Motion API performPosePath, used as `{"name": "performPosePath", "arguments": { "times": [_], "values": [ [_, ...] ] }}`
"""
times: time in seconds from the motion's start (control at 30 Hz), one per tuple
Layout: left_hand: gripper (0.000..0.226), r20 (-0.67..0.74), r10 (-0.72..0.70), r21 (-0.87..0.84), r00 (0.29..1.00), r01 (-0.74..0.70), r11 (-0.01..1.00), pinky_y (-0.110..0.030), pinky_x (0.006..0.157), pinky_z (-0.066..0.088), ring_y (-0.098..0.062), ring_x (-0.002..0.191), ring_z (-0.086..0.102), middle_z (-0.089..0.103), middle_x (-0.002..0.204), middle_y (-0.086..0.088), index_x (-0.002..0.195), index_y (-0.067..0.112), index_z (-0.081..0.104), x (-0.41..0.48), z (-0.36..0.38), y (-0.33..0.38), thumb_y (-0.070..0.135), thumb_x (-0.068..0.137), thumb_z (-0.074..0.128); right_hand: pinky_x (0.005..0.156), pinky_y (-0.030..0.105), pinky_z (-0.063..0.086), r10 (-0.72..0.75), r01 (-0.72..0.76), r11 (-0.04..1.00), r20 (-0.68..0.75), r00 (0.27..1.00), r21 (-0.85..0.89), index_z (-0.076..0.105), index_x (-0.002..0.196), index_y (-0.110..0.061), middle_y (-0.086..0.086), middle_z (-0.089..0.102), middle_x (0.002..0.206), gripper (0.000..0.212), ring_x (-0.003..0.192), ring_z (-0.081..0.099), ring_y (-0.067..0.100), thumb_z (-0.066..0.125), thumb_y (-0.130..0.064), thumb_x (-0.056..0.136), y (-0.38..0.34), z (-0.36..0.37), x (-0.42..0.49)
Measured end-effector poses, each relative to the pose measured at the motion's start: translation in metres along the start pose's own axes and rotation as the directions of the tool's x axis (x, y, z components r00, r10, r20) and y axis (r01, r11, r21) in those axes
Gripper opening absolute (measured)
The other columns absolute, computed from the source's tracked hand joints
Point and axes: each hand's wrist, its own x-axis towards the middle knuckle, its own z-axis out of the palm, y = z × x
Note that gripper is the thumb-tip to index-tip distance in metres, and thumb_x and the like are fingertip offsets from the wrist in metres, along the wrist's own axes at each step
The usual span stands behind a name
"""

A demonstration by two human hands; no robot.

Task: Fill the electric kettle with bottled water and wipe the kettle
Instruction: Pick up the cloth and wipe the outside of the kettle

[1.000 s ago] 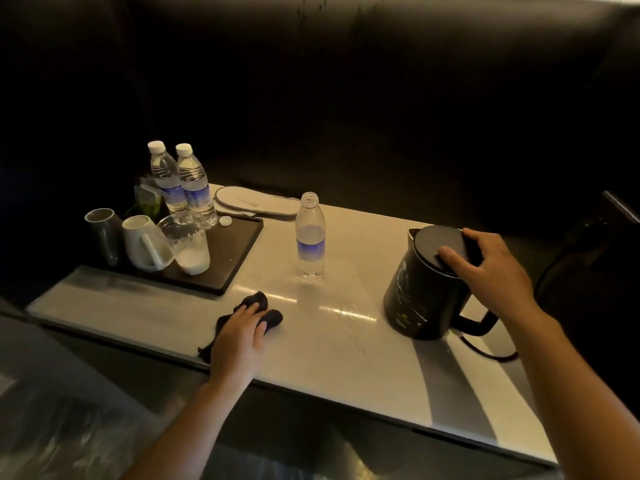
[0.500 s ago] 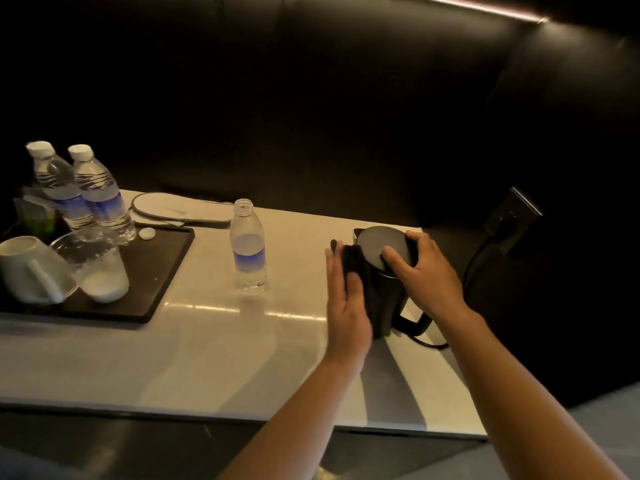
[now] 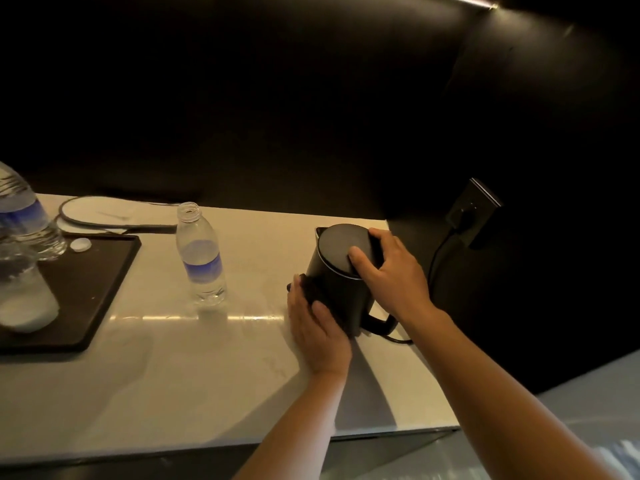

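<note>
The uncapped clear plastic water bottle with a blue label stands on the pale counter, holding little visible water, left of the black cylindrical electric kettle, whose lid is shut so its contents cannot be seen; a capped bottle and a glass with white contents sit on the dark tray at left. The right hand grips the kettle's top, while the left hand presses a dark cloth flat against the kettle's side. Compared with 0.5 s ago, the left hand and cloth sit lower on the kettle wall.
</note>
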Motion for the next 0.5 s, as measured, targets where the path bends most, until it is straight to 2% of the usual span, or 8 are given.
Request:
{"name": "performPosePath", "arguments": {
  "times": [0.03, 0.1, 0.13, 0.17, 0.27, 0.37, 0.43, 0.5],
  "values": [
    [0.051, -0.032, -0.132, -0.083, 0.991, 0.129, 0.988, -0.051, 0.113, 0.041, -0.022, 0.141, 0.046, 0.052, 0.15, -0.004, 0.145, 0.035, 0.044, 0.004, 0.002, -0.002, 0.052, 0.103, 0.02, 0.089, 0.041, 0.052, 0.001, -0.001, 1.0, 0.0, 1.0, 0.0, 0.042, 0.139, -0.033, -0.006, 0.054, 0.133, 0.06, 0.112, 0.055, 0.017, 0.046, -0.067, 0.09, 0.0, 0.0, -0.001],
    [0.042, -0.064, -0.393, -0.202, 0.917, 0.374, 0.905, -0.052, 0.111, 0.043, -0.022, 0.135, 0.052, 0.058, 0.143, 0.001, 0.129, 0.06, 0.049, 0.015, 0.006, 0.005, 0.065, 0.096, 0.022, 0.087, 0.04, 0.052, 0.002, -0.002, 1.0, -0.006, 1.0, -0.007, 0.042, 0.139, -0.033, -0.006, 0.054, 0.133, 0.06, 0.112, 0.056, 0.017, 0.045, -0.067, 0.09, -0.001, 0.0, -0.002],
    [0.042, -0.055, -0.464, -0.226, 0.884, 0.442, 0.868, -0.052, 0.112, 0.042, -0.022, 0.135, 0.051, 0.058, 0.143, 0.002, 0.127, 0.063, 0.048, 0.018, 0.008, 0.013, 0.068, 0.094, 0.022, 0.087, 0.041, 0.053, 0.002, -0.002, 1.0, -0.008, 1.0, -0.009, 0.043, 0.139, -0.033, -0.006, 0.054, 0.133, 0.06, 0.111, 0.056, 0.018, 0.045, -0.066, 0.09, -0.001, 0.0, -0.002],
    [0.047, -0.05, -0.467, -0.219, 0.883, 0.447, 0.868, -0.052, 0.115, 0.038, -0.022, 0.139, 0.047, 0.054, 0.147, 0.002, 0.133, 0.058, 0.046, 0.016, 0.009, 0.028, 0.067, 0.094, 0.021, 0.086, 0.041, 0.053, 0.0, 0.0, 1.0, -0.008, 1.0, -0.011, 0.043, 0.139, -0.033, -0.006, 0.055, 0.132, 0.059, 0.111, 0.057, 0.018, 0.045, -0.066, 0.09, -0.002, 0.0, -0.002],
    [0.06, -0.082, -0.148, -0.111, 0.986, 0.139, 0.984, -0.048, 0.123, 0.023, -0.024, 0.151, 0.028, 0.036, 0.162, -0.002, 0.156, 0.027, 0.029, -0.005, 0.012, 0.081, 0.051, 0.101, 0.019, 0.087, 0.04, 0.053, -0.011, 0.011, 1.0, -0.011, 1.0, -0.018, 0.043, 0.139, -0.032, -0.004, 0.056, 0.132, 0.058, 0.111, 0.057, 0.019, 0.046, -0.065, 0.091, -0.001, -0.001, -0.002],
    [0.059, 0.014, 0.05, 0.064, 0.999, -0.051, 0.997, -0.045, 0.124, 0.012, -0.023, 0.155, 0.015, 0.022, 0.167, -0.001, 0.158, 0.035, 0.012, -0.011, 0.012, 0.089, 0.053, 0.102, 0.018, 0.09, 0.04, 0.052, -0.01, 0.009, 1.0, -0.021, 1.0, -0.009, 0.044, 0.141, -0.031, -0.003, 0.057, 0.132, 0.058, 0.114, 0.057, 0.019, 0.046, -0.063, 0.092, 0.0, -0.001, -0.001],
    [0.06, 0.042, 0.118, 0.136, 0.992, -0.123, 0.983, -0.049, 0.122, 0.018, -0.025, 0.154, 0.02, 0.025, 0.166, -0.005, 0.158, 0.033, 0.015, -0.006, 0.009, 0.067, 0.053, 0.102, 0.019, 0.092, 0.04, 0.052, -0.01, 0.01, 1.0, -0.031, 0.999, -0.002, 0.044, 0.141, -0.03, -0.003, 0.057, 0.132, 0.059, 0.115, 0.057, 0.018, 0.046, -0.063, 0.092, 0.001, 0.0, 0.0],
    [0.062, 0.029, 0.165, 0.116, 0.986, -0.167, 0.979, -0.053, 0.119, 0.027, -0.026, 0.152, 0.027, 0.033, 0.162, -0.009, 0.156, 0.021, 0.024, 0.002, 0.006, 0.045, 0.051, 0.102, 0.021, 0.092, 0.038, 0.051, -0.013, 0.013, 1.0, -0.039, 0.999, -0.003, 0.044, 0.142, -0.03, -0.003, 0.057, 0.133, 0.06, 0.115, 0.056, 0.018, 0.045, -0.063, 0.092, 0.001, 0.001, 0.0]
  ]
}}
